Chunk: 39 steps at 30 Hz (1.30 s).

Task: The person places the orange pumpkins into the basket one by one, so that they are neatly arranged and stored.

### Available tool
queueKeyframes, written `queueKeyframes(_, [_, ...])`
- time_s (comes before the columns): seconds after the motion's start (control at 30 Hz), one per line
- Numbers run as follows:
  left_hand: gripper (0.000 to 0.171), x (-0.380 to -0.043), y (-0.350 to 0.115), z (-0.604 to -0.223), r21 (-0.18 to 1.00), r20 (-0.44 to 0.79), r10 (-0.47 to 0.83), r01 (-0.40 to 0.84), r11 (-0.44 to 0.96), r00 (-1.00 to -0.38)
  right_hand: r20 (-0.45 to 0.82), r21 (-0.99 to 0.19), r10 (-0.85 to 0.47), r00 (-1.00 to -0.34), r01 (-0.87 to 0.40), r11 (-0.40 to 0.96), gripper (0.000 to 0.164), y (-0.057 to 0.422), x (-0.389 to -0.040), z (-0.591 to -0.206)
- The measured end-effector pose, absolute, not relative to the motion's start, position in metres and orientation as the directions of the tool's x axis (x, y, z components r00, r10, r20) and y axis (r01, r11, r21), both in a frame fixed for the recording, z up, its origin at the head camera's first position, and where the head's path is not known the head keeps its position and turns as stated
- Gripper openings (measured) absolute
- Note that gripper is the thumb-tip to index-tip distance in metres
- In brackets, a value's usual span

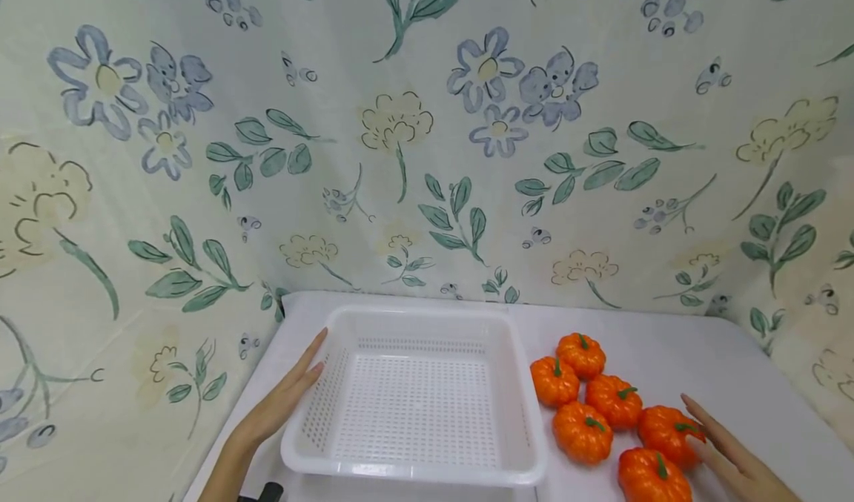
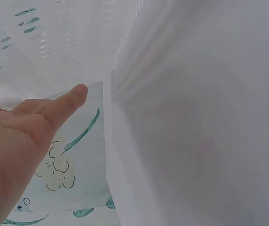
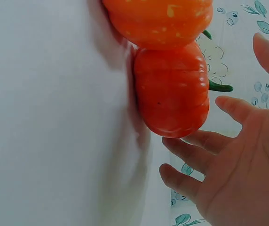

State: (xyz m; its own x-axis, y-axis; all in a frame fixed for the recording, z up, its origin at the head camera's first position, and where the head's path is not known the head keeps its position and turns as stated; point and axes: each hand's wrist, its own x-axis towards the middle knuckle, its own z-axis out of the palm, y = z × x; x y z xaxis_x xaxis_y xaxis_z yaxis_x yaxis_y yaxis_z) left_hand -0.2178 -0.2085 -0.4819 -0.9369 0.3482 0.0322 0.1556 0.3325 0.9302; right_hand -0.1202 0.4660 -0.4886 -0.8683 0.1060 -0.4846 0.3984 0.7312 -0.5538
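Note:
A white perforated plastic basket (image 1: 414, 469) stands on the table with nothing in it. Along its left side lies my left hand (image 1: 283, 398), fingers straight and close against the outer wall; the left wrist view shows the thumb extended under the basket's holed side. To the basket's right sit several small orange pumpkins (image 1: 583, 433) with green stems, bunched together. My right hand (image 1: 734, 454) is at the right edge of this group, fingers spread beside a redder pumpkin (image 3: 172, 92). Its fingertips (image 3: 172, 143) come right at that pumpkin's surface, without curling round it.
A white cloth (image 1: 707, 361) covers the table. Behind and on both sides hangs a floral curtain (image 1: 400, 213). A small black object (image 1: 270, 491) shows near my left wrist at the lower edge.

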Motion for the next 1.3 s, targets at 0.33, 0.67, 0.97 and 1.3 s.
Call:
queueKeyframes(0.33, [0.058,-0.213,-0.207,-0.490,0.964,0.031,0.331,0.116,0.241,-0.943,-0.442,-0.526,0.139,-0.886,0.381,0.760,0.111,0.462,-0.116,-0.503])
queueKeyframes(0.67, [0.058,-0.211,-0.211,-0.491,0.959,0.028,0.310,0.113,0.260,-0.950,-0.380,-0.496,0.150,-0.913,0.338,0.800,0.109,0.450,-0.117,-0.510])
queueKeyframes(0.97, [0.058,-0.212,-0.211,-0.489,0.964,0.055,0.327,0.135,0.227,-0.943,-0.365,-0.495,0.153,-0.918,0.331,0.803,0.107,0.453,-0.116,-0.506])
queueKeyframes(1.3, [0.058,-0.215,-0.207,-0.489,0.959,0.057,0.333,0.144,0.242,-0.941,-0.341,-0.486,0.137,-0.930,0.299,0.821,0.099,0.461,-0.117,-0.486])
